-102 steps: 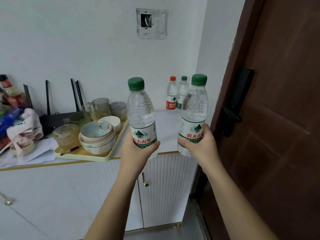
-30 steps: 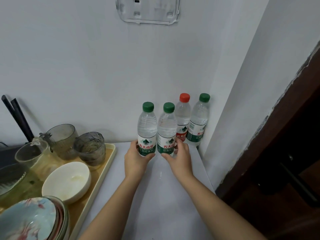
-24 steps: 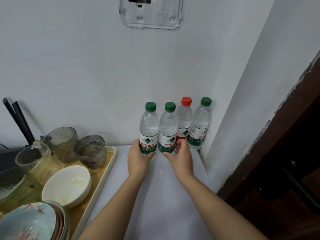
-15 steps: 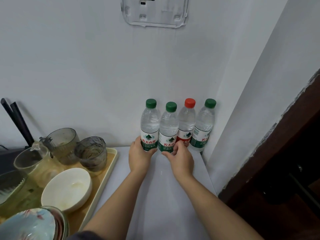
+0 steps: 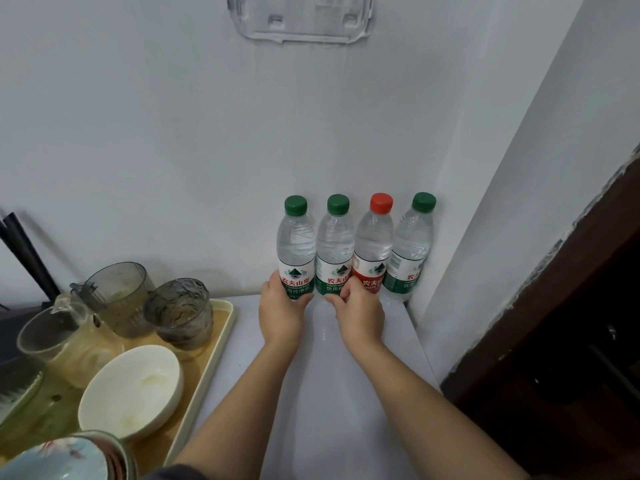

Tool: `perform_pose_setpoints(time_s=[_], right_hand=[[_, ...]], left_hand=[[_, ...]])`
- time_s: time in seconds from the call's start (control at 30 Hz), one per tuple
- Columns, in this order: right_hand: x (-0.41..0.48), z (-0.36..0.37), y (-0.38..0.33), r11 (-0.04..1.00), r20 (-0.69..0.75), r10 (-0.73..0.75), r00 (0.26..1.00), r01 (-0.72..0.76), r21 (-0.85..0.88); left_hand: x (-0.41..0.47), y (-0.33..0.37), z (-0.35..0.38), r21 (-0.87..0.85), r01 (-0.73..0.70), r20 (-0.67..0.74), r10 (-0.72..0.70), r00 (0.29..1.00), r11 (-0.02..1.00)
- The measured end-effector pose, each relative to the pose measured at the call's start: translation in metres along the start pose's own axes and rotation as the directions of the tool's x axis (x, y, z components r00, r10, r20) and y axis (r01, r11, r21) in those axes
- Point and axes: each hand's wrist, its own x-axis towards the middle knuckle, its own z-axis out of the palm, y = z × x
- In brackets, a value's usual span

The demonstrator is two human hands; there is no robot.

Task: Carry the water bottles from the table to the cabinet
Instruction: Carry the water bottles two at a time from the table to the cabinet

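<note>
Several clear water bottles stand upright in a row against the wall on the white cabinet top [image 5: 332, 393]. My left hand [image 5: 282, 311] grips the base of the leftmost green-capped bottle [image 5: 296, 245]. My right hand [image 5: 360, 315] grips the base of the second green-capped bottle [image 5: 335, 247]. To their right stand a red-capped bottle [image 5: 374, 244] and another green-capped bottle [image 5: 412, 247] in the corner, touched by neither hand. The bottles sit side by side, nearly touching.
A cream tray [image 5: 221, 327] at the left holds a white bowl [image 5: 131, 389], two smoky glass cups [image 5: 180, 310], a glass jug [image 5: 59, 341] and stacked bowls [image 5: 65, 459]. A dark wooden door [image 5: 571, 341] stands at the right.
Both hands have pushed their bottles back toward the wall, in line with the red-capped and corner bottles. Earlier they carried the two bottles through the air to the cabinet.
</note>
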Motion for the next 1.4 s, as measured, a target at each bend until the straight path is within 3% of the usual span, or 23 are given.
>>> perform_pose_setpoints(time_s=[0.17, 0.3, 0.4, 0.5, 0.63, 0.77, 0.97, 1.1, 1.2, 1.4], right_hand=[[-0.005, -0.001, 0.0, 0.999, -0.004, -0.003, 1.0, 0.003, 0.037], [-0.01, -0.014, 0.007, 0.998, 0.076, -0.054, 0.996, 0.052, 0.025], [-0.022, -0.032, 0.018, 0.979, 0.213, -0.147, 0.966, 0.173, -0.108], [-0.04, -0.047, 0.028, 0.868, 0.366, -0.183, 0.912, 0.325, -0.376], [-0.071, -0.06, 0.024, 0.8, 0.541, -0.203, 0.816, 0.457, -0.389], [-0.11, -0.067, 0.012, 0.736, 0.686, -0.338, 0.644, 0.635, -0.234], [-0.182, -0.072, 0.006, 0.493, 0.81, -0.526, 0.261, 0.869, 0.04], [-0.233, -0.071, 0.002, 0.306, 0.835, -0.549, -0.028, 0.923, 0.232], [-0.274, -0.061, 0.001, 0.124, 0.818, -0.529, -0.226, 0.933, 0.338], [-0.36, -0.037, -0.002, -0.093, 0.817, -0.337, -0.467, 0.88, 0.465]], left_hand=[[-0.001, 0.0, 0.0, 0.024, 0.016, 0.018, -0.016, 1.0, 1.0], [-0.006, 0.002, -0.007, 0.087, 0.04, 0.073, -0.046, 0.996, 0.995], [-0.028, -0.003, -0.019, 0.284, 0.016, 0.058, -0.033, 0.998, 0.959], [-0.068, -0.013, -0.038, 0.532, -0.032, 0.029, 0.019, 0.999, 0.846], [-0.126, -0.022, -0.056, 0.666, 0.001, 0.037, -0.034, 0.999, 0.746], [-0.192, -0.028, -0.076, 0.706, 0.05, -0.013, -0.057, 0.998, 0.706], [-0.314, -0.044, -0.113, 0.698, 0.28, -0.209, -0.187, 0.96, 0.66], [-0.388, -0.051, -0.124, 0.631, 0.458, -0.342, -0.306, 0.889, 0.626], [-0.436, -0.056, -0.127, 0.561, 0.623, -0.457, -0.423, 0.782, 0.546], [-0.517, -0.066, -0.126, 0.333, 0.88, -0.568, -0.673, 0.473, 0.338]])
